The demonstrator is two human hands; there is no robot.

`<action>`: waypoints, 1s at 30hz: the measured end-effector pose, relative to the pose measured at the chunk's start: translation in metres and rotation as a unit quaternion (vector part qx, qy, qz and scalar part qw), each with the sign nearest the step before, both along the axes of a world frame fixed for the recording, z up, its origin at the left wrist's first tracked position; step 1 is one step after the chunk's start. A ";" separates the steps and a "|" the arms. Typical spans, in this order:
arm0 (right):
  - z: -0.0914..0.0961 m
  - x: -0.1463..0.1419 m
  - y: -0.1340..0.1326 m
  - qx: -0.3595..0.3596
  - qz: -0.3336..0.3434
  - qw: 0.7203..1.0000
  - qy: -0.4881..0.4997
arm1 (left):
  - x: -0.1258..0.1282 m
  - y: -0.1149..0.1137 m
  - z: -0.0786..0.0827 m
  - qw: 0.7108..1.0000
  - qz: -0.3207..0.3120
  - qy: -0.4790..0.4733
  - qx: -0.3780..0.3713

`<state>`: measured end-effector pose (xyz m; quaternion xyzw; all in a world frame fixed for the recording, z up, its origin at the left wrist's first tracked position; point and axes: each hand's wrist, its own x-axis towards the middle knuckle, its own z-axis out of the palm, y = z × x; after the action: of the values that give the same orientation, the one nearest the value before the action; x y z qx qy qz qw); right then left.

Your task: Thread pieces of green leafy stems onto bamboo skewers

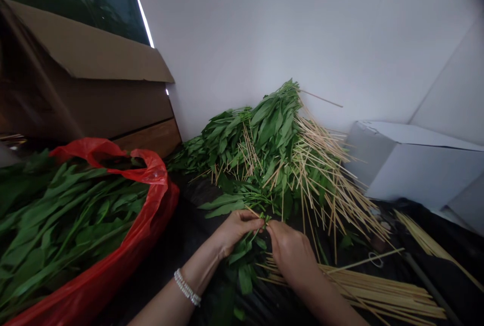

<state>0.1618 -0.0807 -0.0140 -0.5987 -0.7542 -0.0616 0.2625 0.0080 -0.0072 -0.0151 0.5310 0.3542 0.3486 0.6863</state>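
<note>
The left hand [242,226] has its thumb and fingers pinched on a small bunch of leafy stems [243,276], gripping it at the gathered upper end, so the folded stems rise just past the fingertips while the leaves hang below, between the two hands. A thin stick [252,211] slants through that gathered end; its free tip juts up and to the left above the left thumb, and its other end runs into the right hand [290,248], whose fingertips close on it right beside the stems, nearly meeting the left thumb. How far the stick continues inside the right hand cannot be told. Just beyond the fingers, loose leaves [227,204] lie on a black sheet [194,197]; behind them stands a heap of leaves [278,119] with many pale sticks [336,184] sticking out to the right. More bare sticks [389,290] lie under and beside the right forearm. A red plastic bag [161,215] full of leaves sits at the left.
</note>
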 end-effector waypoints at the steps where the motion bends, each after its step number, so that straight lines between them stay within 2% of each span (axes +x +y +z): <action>1: 0.002 0.000 0.000 0.000 -0.006 1.000 -0.006 | -0.001 0.002 0.000 1.000 -0.001 0.005 0.014; 3: 0.006 0.001 0.000 -0.004 -0.024 0.999 -0.026 | -0.005 0.008 0.000 0.996 0.019 0.044 0.078; 5: 0.009 0.002 0.000 -0.018 -0.046 0.997 -0.056 | -0.011 0.017 0.000 0.970 0.083 0.132 0.186; 8: 0.011 0.002 -0.001 -0.051 -0.063 0.993 -0.089 | -0.019 0.030 -0.006 0.901 0.174 0.247 0.310; 10: 0.011 0.000 -0.001 -0.066 -0.059 0.992 -0.094 | -0.022 0.035 -0.012 0.854 0.173 0.347 0.346; 12: 0.011 -0.001 -0.001 -0.067 -0.054 0.992 -0.093 | -0.023 0.037 -0.016 0.795 0.155 0.458 0.367; 13: 0.010 -0.001 -0.001 -0.066 -0.052 0.992 -0.092 | -0.024 0.036 -0.017 0.772 0.149 0.495 0.369; 14: 0.010 -0.001 -0.001 -0.064 -0.053 0.992 -0.091 | -0.025 0.036 -0.017 0.762 0.149 0.513 0.366; 17: 0.010 0.000 0.000 -0.056 -0.060 0.992 -0.095 | -0.031 0.035 -0.010 0.759 0.154 0.521 0.357; 21: 0.011 0.002 0.000 -0.045 -0.052 0.993 -0.093 | -0.047 0.038 0.005 0.775 0.149 0.502 0.354; 24: 0.013 0.002 0.000 -0.042 -0.039 0.995 -0.086 | -0.055 0.041 0.013 0.779 0.194 0.475 0.360; 27: 0.014 0.004 0.000 -0.041 -0.041 0.995 -0.076 | -0.051 0.039 0.016 0.777 0.271 0.386 0.417; 28: 0.015 0.005 0.001 -0.040 -0.045 0.996 -0.070 | -0.047 0.038 0.015 0.777 0.277 0.351 0.443; 30: 0.015 0.007 0.001 -0.034 -0.057 0.996 -0.058 | -0.038 0.032 0.012 0.782 0.236 0.315 0.483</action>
<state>0.1689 -0.0794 0.0013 -0.6450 -0.7342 -0.0852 0.1940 -0.0300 0.0252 -0.0029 0.7730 0.4503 0.4384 0.0868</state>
